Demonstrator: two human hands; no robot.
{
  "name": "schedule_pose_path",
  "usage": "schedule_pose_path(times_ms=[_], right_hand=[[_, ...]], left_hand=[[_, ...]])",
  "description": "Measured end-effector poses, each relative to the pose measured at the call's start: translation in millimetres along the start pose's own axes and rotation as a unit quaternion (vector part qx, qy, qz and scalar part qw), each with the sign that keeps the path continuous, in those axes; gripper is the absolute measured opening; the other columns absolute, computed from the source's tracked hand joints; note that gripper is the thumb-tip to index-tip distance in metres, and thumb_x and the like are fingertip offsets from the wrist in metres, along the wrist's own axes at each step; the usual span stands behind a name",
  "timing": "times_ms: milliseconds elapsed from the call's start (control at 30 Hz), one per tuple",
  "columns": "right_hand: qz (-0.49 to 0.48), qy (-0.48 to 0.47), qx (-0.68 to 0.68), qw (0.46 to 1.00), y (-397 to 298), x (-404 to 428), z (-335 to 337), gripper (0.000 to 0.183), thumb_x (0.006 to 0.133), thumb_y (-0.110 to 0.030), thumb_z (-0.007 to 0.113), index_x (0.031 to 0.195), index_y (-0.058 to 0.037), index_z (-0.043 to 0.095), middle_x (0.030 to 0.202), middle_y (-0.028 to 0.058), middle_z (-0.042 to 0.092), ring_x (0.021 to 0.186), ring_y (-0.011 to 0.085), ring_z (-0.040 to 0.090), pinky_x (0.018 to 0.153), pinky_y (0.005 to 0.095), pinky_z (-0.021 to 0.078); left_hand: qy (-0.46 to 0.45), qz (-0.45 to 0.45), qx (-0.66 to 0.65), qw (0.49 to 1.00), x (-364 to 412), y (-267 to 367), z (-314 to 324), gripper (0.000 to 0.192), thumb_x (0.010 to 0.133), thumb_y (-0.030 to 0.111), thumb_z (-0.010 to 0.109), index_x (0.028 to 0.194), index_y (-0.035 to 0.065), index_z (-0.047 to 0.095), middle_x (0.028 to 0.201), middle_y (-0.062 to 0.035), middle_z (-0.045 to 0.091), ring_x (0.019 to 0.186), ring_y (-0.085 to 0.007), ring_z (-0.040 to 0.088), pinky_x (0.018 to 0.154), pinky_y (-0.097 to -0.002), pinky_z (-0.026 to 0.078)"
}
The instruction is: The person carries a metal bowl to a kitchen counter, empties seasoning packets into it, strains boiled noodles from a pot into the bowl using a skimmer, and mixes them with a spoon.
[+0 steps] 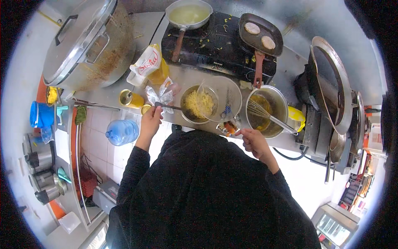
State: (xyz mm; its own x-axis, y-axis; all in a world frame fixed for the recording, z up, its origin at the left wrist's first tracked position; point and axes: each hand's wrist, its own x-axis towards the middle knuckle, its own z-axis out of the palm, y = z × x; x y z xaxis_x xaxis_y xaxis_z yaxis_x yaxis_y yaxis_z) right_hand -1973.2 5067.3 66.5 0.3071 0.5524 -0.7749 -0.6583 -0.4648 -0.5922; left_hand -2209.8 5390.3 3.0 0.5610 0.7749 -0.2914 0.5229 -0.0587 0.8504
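Observation:
My left hand (151,122) grips a dark handle (169,106) that reaches the rim of a small metal pan (186,116) of yellow noodles (194,104). My right hand (254,142) pinches the edge of a shiny orange-brown sachet (230,127) at the counter's front edge. A round see-through disc (222,88), a lid or a fine strainer, partly covers the noodles. To its right stands a metal pot (282,93) with yellow-brown residue, and a wire whisk (264,113) leans in it. Crumpled clear wrappers (161,95) lie left of the noodles.
Behind is a black Rinnai gas stove (214,46) with a pan of pale liquid (189,15) and a square grill pan (248,20) holding two round patties. An oil pouch (152,67), an opened can (132,99) and a large pot (102,65) stand left. Woks (337,71) hang right.

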Motion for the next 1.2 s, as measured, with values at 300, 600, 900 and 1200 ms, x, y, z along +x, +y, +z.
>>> schedule_pose_path(times_ms=[300, 600, 900, 1200], right_hand=[[-0.008, -0.01, -0.022, 1.0, 5.7, 3.9, -7.1, 0.026, 0.097, -0.025, 0.053, 0.1, -0.0014, 0.064, 0.054, -0.0083, 0.033, 0.041, 0.003, 0.026, 0.036, 0.02, 0.0182], [-0.022, -0.09, -0.002, 0.996, -29.7, -30.9, -7.8, 0.027, 0.098, -0.022, 0.051, 0.101, 0.0025, 0.061, 0.056, -0.0083, 0.031, 0.042, 0.0022, 0.025, 0.037, 0.0194, 0.0181], [-0.049, -0.108, -0.007, 0.993, -53.5, -60.8, -10.1, 0.026, 0.098, -0.019, 0.05, 0.1, 0.0055, 0.059, 0.056, -0.0066, 0.033, 0.043, 0.0021, 0.026, 0.037, 0.0198, 0.0177], [-0.07, -0.082, 0.057, 0.993, -51.7, -71.8, -16.4, 0.025, 0.098, -0.017, 0.049, 0.099, 0.0063, 0.059, 0.056, -0.0057, 0.034, 0.041, 0.0026, 0.025, 0.037, 0.0199, 0.0175]], left_hand=[[-0.005, -0.006, -0.022, 1.0, 7.2, -10.2, 3.2, 0.034, 0.094, 0.032, 0.056, 0.098, -0.0006, 0.062, 0.073, -0.0074, 0.063, 0.059, -0.0126, 0.058, 0.056, -0.0269, 0.047], [0.123, 0.352, 0.21, 0.904, 7.6, 71.8, 0.3, 0.05, 0.078, 0.011, 0.069, 0.124, 0.0043, 0.052, 0.121, -0.0177, 0.051, 0.111, -0.0344, 0.048, 0.096, -0.0422, 0.038], [-0.125, 0.45, 0.121, 0.876, 44.7, 117.7, 32.9, 0.047, 0.078, 0.01, 0.065, 0.124, 0.0094, 0.057, 0.13, -0.0123, 0.049, 0.12, -0.0349, 0.042, 0.103, -0.0425, 0.034], [-0.166, 0.44, 0.13, 0.873, 55.6, 95.8, 56.0, 0.019, 0.089, 0.016, 0.056, 0.101, 0.0033, 0.065, 0.112, -0.0102, 0.062, 0.098, -0.0319, 0.055, 0.094, -0.0406, 0.04]])
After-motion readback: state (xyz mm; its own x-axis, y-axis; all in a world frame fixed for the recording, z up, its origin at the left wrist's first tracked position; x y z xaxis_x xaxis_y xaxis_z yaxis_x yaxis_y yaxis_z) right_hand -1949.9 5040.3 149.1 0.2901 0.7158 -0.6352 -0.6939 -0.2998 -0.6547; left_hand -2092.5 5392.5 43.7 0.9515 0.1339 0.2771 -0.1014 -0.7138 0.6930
